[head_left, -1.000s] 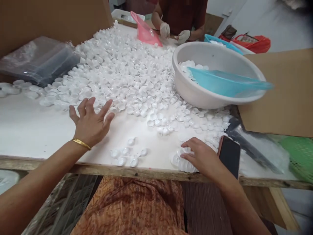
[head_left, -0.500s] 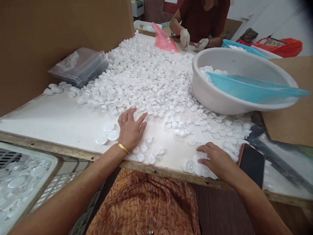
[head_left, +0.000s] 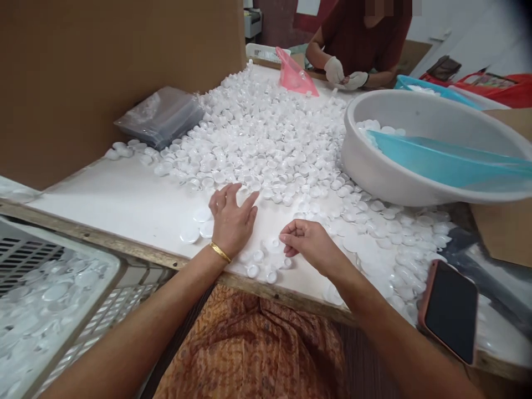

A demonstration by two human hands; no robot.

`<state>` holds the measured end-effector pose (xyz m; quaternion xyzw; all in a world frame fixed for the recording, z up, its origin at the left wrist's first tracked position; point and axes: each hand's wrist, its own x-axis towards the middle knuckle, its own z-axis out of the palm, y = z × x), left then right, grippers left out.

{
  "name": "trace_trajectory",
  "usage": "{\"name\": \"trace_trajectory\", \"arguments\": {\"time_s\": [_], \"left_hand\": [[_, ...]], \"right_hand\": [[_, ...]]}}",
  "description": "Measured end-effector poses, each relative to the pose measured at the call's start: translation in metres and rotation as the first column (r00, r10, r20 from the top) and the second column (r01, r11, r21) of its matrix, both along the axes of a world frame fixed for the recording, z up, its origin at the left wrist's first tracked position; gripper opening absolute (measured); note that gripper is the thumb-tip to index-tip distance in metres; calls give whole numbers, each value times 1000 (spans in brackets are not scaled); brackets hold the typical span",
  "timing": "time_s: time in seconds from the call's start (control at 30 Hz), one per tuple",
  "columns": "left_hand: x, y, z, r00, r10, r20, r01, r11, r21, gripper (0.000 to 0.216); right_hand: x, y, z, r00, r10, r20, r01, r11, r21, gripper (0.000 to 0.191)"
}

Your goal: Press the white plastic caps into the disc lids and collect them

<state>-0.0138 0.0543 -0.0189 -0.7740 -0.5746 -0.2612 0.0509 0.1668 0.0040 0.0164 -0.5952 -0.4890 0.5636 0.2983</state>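
Observation:
A big heap of small white plastic caps (head_left: 266, 144) covers the white table (head_left: 137, 205). My left hand (head_left: 230, 221) lies flat on the table at the heap's near edge, fingers stretched out, a gold bangle on the wrist. Two flat white discs (head_left: 198, 224) lie just left of it. My right hand (head_left: 307, 244) hovers close beside it with fingers curled in a pinch over a small cluster of caps (head_left: 266, 260) near the table's front edge; whether it holds one is unclear.
A white basin (head_left: 415, 149) holding caps and a teal scoop (head_left: 449, 163) stands at the right. A phone (head_left: 451, 310) lies at the front right edge. A grey crate (head_left: 54, 299) with caps sits lower left. Another person's gloved hands (head_left: 344, 75) work at the far end beside a pink scoop (head_left: 297, 75).
My right hand has moved left from the stack of caps by the phone to the small cluster beside my left hand. My left hand pulled back from the heap. The view shifted left.

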Motion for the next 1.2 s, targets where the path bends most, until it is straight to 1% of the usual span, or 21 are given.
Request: {"name": "trace_trajectory", "arguments": {"time_s": [0.07,0.1,0.13,0.17,0.2,0.23,0.27,0.33,0.4,0.5,0.57,0.63,0.67,0.73,0.8,0.87,0.93,1.0,1.07,1.13,1.2], "left_hand": [[0,0,-1,1000,1,19,-1,1000,-7,32],[0,0,-2,1000,7,30,-7,1000,-7,32],[0,1,-3,999,10,40,-10,1000,-5,32],[1,2,-4,999,9,48,-9,1000,-1,31],[1,3,-4,998,3,55,-3,1000,2,31],[2,4,-5,998,-6,60,6,1000,3,31],[3,4,-6,998,-17,65,17,1000,2,31],[4,4,-6,996,-42,76,42,999,-2,31],[6,3,-5,993,-69,94,70,998,-4,32],[12,0,-2,988,-109,112,112,993,-25,32],[19,-1,1,985,-140,101,146,987,-62,33],[28,-3,2,982,-173,69,180,978,-107,34],[32,-4,1,981,-186,46,191,973,-127,34],[38,-5,0,981,-192,-9,188,969,-157,36],[41,-5,-2,982,-178,-62,165,970,-177,39],[43,-3,-4,978,-175,-110,152,970,-192,43],[44,-1,-6,967,-204,-149,170,961,-217,47],[46,1,-8,952,-248,-178,199,946,-257,51],[47,4,-9,936,-293,-195,227,926,-301,53],[48,6,-10,921,-331,-205,254,909,-331,56],[47,8,-10,912,-355,-206,271,898,-347,58]], "right_hand": [[-11,7,-9,999,-19,28,16,995,103,7],[-13,8,-12,998,-19,65,6,981,196,6],[-13,7,-15,993,-16,116,-21,951,309,5],[-12,6,-18,983,-8,181,-71,903,425,5],[-10,3,-21,966,-1,257,-139,838,527,4],[-8,1,-24,942,10,335,-223,767,602,5],[-6,-2,-27,912,28,410,-311,698,645,7],[-2,-7,-34,844,74,531,-467,588,660,12],[2,-11,-39,766,113,632,-595,498,631,18],[5,-14,-40,641,98,761,-731,378,567,24],[6,-15,-37,583,78,809,-779,337,529,27],[7,-15,-35,567,73,820,-792,322,519,29],[7,-15,-35,572,76,817,-789,326,522,30],[6,-15,-37,603,95,792,-763,358,538,28],[6,-15,-40,672,131,729,-702,426,571,27],[5,-14,-43,781,157,605,-580,541,609,23],[3,-13,-44,897,122,426,-386,685,617,14],[0,-10,-45,969,57,240,-183,819,543,7],[-2,-8,-45,996,23,92,-58,913,404,4],[-4,-6,-45,1000,8,-17,-3,963,269,3],[-6,-4,-45,995,-19,-98,34,987,158,6]]}}
